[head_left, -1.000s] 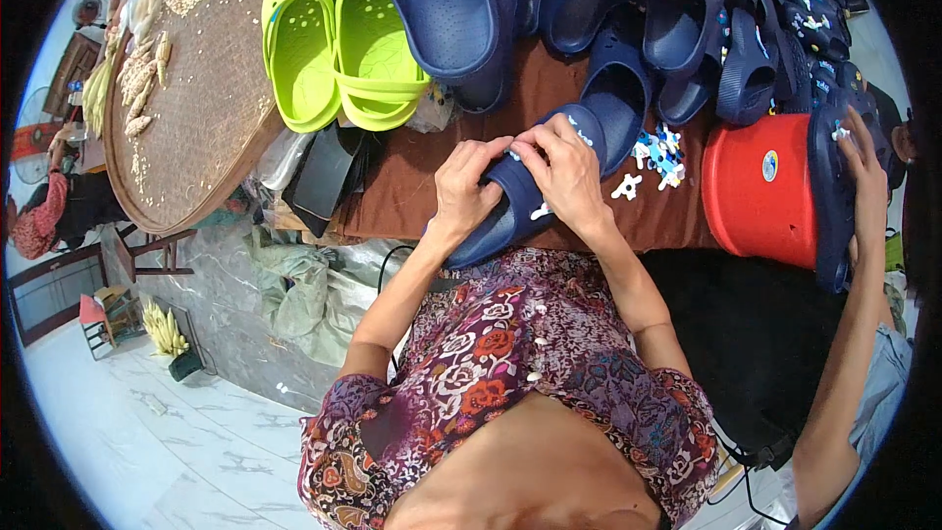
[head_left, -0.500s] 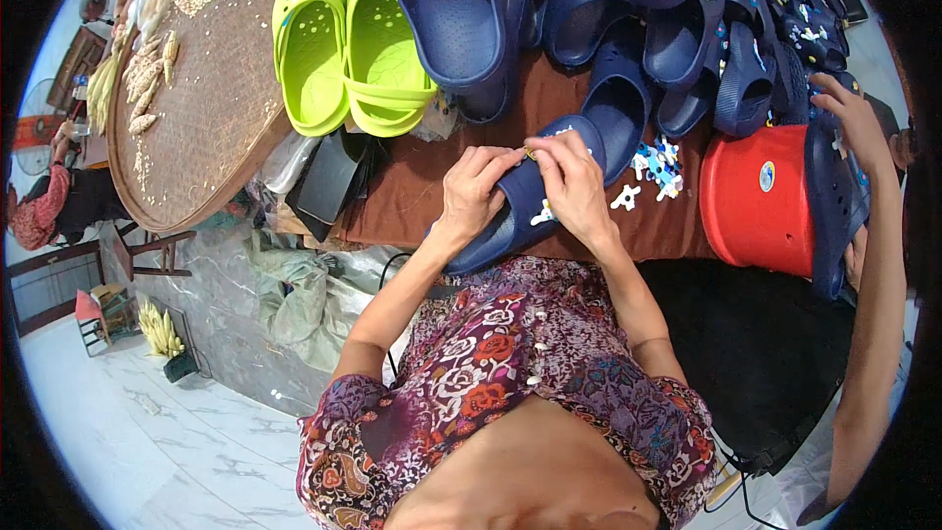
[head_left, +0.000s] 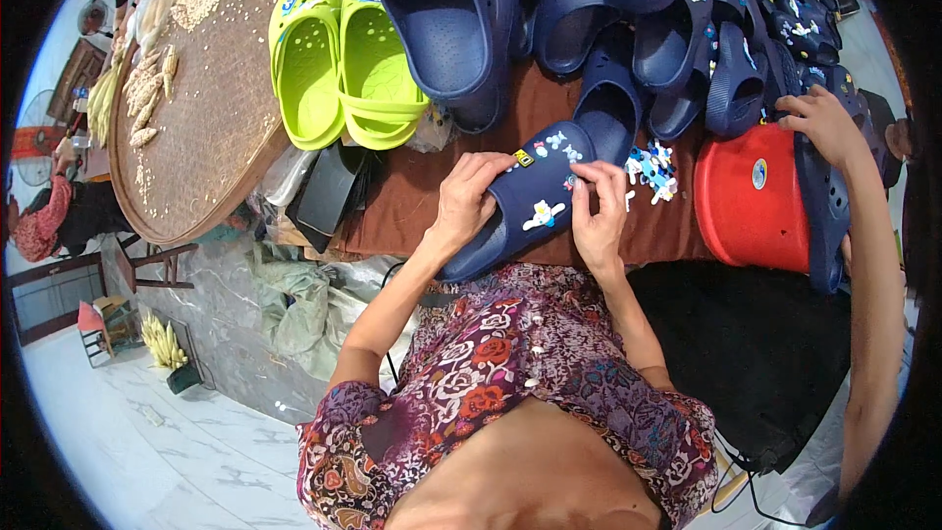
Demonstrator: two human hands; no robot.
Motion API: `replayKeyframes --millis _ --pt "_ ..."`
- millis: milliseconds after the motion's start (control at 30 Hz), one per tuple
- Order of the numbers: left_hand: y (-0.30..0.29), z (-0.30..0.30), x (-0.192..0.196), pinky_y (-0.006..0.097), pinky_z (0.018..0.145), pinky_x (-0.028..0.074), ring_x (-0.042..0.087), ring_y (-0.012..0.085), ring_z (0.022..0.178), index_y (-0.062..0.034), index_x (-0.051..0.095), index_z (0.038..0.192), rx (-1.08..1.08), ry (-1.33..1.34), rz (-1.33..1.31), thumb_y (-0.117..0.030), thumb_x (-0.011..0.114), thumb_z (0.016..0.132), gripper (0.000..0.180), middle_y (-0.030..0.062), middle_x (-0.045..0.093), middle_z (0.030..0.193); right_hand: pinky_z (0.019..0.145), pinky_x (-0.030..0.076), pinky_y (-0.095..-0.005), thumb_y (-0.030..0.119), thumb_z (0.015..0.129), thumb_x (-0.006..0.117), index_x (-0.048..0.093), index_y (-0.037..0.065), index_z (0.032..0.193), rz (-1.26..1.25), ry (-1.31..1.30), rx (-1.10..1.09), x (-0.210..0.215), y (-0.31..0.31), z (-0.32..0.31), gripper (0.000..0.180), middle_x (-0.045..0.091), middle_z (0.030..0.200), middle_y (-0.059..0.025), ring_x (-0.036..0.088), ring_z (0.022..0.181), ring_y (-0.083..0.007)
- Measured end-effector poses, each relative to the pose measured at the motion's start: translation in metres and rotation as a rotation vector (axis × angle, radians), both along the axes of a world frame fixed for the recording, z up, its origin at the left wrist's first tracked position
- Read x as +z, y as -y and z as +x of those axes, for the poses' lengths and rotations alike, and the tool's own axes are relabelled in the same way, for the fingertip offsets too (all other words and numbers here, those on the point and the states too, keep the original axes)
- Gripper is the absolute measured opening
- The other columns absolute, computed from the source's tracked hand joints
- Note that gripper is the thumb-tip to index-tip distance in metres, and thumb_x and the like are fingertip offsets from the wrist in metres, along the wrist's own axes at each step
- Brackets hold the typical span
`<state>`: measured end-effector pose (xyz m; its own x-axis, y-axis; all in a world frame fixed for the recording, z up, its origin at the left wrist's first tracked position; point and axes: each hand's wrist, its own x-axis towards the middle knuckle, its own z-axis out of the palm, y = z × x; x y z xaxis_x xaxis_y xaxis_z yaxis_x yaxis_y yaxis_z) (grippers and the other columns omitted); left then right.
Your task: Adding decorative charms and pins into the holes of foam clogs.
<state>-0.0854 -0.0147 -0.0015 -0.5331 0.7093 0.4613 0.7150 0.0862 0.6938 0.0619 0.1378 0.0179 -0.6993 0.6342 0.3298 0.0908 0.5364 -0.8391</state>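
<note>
Soft, even daylight falls on everything I see, with faint shadows and no harsh glare. My view stays sharp in the middle; the fisheye bends straight edges near its black rim.

- We see a navy clog (head_left: 520, 211) that looks like matt, smooth foam plastic, with small glossy plastic charms (head_left: 543, 215) stuck on top.
- The lime green clogs (head_left: 343, 59) have that same soft matt plastic look, just brighter.
- The brown cloth (head_left: 412, 206) on the bench is dull and a bit fuzzy.
- The red bucket (head_left: 751, 201) is shiny hard plastic.
- The round tray (head_left: 211, 128) is rough woven bamboo or cane.
- The floor (head_left: 147, 451) is polished marble-like tile.
</note>
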Motion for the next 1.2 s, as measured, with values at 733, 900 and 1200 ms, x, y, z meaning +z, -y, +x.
replayKeyframes --millis 733,900,1200 --pt "-0.030 0.009 0.052 0.031 0.090 0.044 0.057 0.0225 0.102 -0.0023 0.057 0.126 0.216 0.423 0.173 0.011 0.048 0.078 0.051 0.0118 0.060 0.106 0.091 0.046 -0.0330 0.005 0.087 0.065 0.020 0.002 0.145 -0.593 -0.029 0.193 -0.031 0.039 0.048 0.074 0.040 0.133 -0.0137 0.049 0.114 -0.0217" --pt "-0.063 0.004 0.068 0.030 0.098 0.042 0.054 0.0179 0.110 -0.0014 0.053 0.129 0.217 0.510 0.236 0.006 0.051 0.088 0.042 0.0096 0.060 0.115 0.101 0.042 -0.0390 0.020 0.080 0.074 0.019 -0.004 0.143 -0.549 -0.130 0.304 -0.026 0.040 0.037 0.087 0.041 0.136 -0.0203 0.046 0.123 -0.0279" --pt "-0.057 0.015 0.060 0.029 0.099 0.043 0.053 0.0159 0.115 -0.0031 0.042 0.140 -0.006 0.844 0.374 0.001 0.066 0.087 0.058 0.0078 0.054 0.127 0.097 0.042 -0.0382 0.024 0.081 0.062 0.030 -0.006 0.136 -0.339 -0.232 0.200 0.011 -0.004 0.032 0.070 0.050 0.121 -0.0176 0.051 0.110 -0.0243"
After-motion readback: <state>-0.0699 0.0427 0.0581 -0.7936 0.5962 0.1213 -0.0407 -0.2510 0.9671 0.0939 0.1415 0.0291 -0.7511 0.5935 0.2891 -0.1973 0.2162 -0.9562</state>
